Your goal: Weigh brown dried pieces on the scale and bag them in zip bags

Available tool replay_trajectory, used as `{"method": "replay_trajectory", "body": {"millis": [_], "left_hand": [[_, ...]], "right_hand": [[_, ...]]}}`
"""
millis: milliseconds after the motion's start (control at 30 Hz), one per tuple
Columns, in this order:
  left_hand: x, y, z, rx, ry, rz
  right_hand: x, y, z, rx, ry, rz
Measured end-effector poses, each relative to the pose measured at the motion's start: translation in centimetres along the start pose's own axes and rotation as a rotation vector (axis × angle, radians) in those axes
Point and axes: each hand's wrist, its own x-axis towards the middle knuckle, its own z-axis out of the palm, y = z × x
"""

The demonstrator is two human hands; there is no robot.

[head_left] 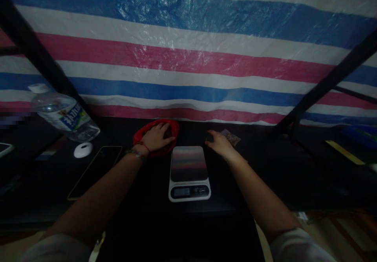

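My hands are well apart on the black bench, a white scale between them, nearer its front edge.
In the head view, my left hand reaches into the red bag near the back edge, its grip unclear; my right hand, loosely spread and holding nothing, is beside a small clear packet. Open bench lies to its right; a phone crowds my left forearm.
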Motion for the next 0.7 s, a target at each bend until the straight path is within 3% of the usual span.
{"method": "replay_trajectory", "body": {"millis": [100, 200, 300, 467, 633, 700], "left_hand": [[-0.1, 0.1, -1.5, -0.012, -0.046, 0.057], [-1.6, 0.1, -2.7, -0.035, -0.242, 0.123], [-3.5, 0.4, -2.8, -0.053, -0.308, 0.151], [-4.1, 1.3, -2.6, 0.058, -0.246, 0.087], [-2.8, 1.9, -3.6, 0.09, 0.044, -0.006], [-2.5, 2.3, -3.5, 0.079, 0.016, 0.001]], "right_hand": [[-0.3, 0.0, 0.8, -0.024, 0.044, -0.014], [-0.9, 0.4, 1.4, -0.03, 0.059, -0.009], [-1.3, 0.6, 1.7, -0.03, 0.07, -0.014], [-1.5, 0.4, 1.7, -0.018, 0.062, -0.021], [-1.3, 0.6, 1.6, -0.021, 0.062, -0.018], [-1.2, 0.8, 1.6, -0.022, 0.062, -0.015]]}}
